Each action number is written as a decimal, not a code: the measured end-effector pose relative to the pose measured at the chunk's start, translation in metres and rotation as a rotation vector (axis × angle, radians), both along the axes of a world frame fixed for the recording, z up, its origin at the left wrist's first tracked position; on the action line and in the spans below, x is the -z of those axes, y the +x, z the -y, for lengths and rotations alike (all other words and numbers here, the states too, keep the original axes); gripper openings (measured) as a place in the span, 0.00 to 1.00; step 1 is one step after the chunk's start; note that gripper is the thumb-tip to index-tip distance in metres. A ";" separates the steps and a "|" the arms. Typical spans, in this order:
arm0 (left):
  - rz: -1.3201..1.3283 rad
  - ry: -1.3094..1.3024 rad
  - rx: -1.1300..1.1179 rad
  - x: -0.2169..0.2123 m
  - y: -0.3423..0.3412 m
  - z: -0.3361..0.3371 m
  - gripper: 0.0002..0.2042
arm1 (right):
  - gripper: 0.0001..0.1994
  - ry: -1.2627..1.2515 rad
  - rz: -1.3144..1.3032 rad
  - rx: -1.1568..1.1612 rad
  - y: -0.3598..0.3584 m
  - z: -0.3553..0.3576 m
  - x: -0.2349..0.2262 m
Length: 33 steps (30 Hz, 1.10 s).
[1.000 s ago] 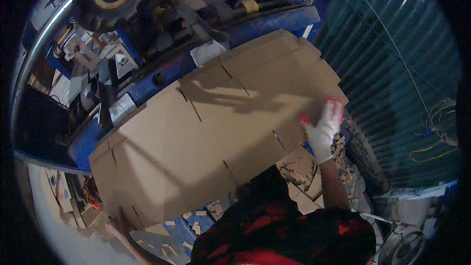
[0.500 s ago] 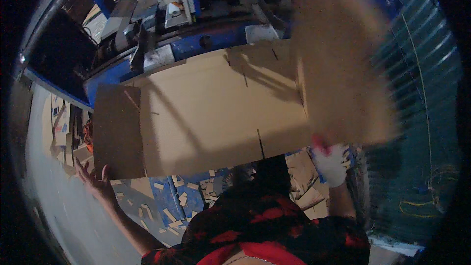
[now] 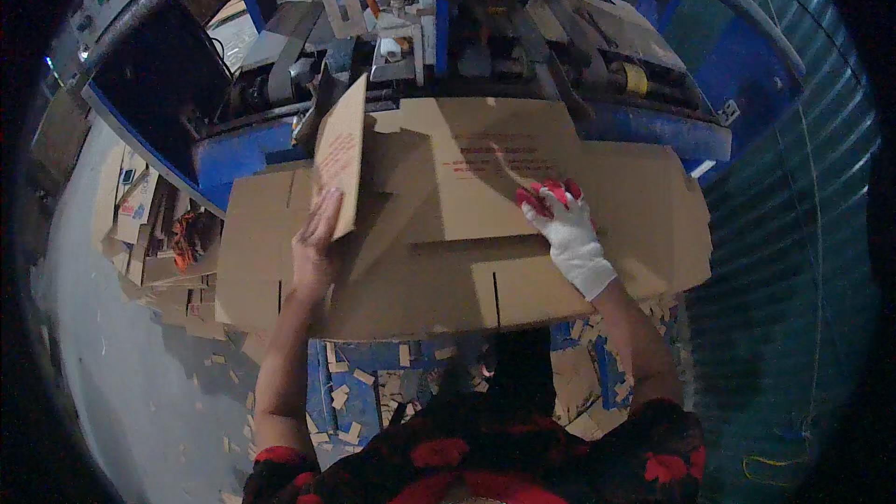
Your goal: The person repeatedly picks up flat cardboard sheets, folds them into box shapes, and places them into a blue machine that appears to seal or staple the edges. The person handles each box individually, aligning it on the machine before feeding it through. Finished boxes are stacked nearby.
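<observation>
A: Report the condition of the left hand.

B: It is bare. It grips the lower edge of a raised cardboard flap, fingers closed on the board. The flap stands upright directly above the hand. Half a second ago this hand was spread open low at the left, clear of the sheet; it has since come up onto the board.

A: And the right hand?

B: It wears a white glove with red fingertips. It lies flat, fingers extended, pressing on the folded cardboard panel that carries red print. It holds nothing. One second ago it rested at the right edge of a sheet lying fully flat.

A: Where is the cardboard sheet?

B: It lies under both hands and spans beyond them to either side, with cut slots along the edge nearest the person. The printed panel is now folded over onto it, between the hands and just beyond them.

A: Surroundings?

B: A blue machine with a toothed wheel stands beyond the hands, touching the far edge of the sheet. Cardboard scraps litter the floor below the forearms. A corrugated metal wall is to the right of the right hand.
</observation>
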State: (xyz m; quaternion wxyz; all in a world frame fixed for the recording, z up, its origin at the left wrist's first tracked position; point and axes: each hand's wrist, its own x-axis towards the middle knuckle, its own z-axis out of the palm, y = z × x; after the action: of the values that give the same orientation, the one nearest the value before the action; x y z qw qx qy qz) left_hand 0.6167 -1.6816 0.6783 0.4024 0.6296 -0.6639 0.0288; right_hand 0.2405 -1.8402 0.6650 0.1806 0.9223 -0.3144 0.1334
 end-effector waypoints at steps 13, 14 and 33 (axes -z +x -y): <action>0.099 0.308 -0.426 -0.002 0.056 0.229 0.29 | 0.14 -0.233 -0.019 0.245 0.087 0.215 -0.015; 0.059 0.219 -0.345 -0.003 0.056 0.237 0.29 | 0.14 -0.286 0.099 0.174 0.087 0.224 -0.017; 0.163 0.533 -1.000 0.041 0.110 -0.191 0.40 | 0.24 0.238 0.189 0.642 -0.174 -0.125 0.006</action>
State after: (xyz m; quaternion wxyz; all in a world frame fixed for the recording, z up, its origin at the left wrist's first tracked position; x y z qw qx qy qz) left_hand 0.7263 -1.4905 0.6370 0.1145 0.9427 -0.2984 0.0957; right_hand 0.0666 -1.7152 0.6590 0.0749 0.7745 -0.6171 0.1172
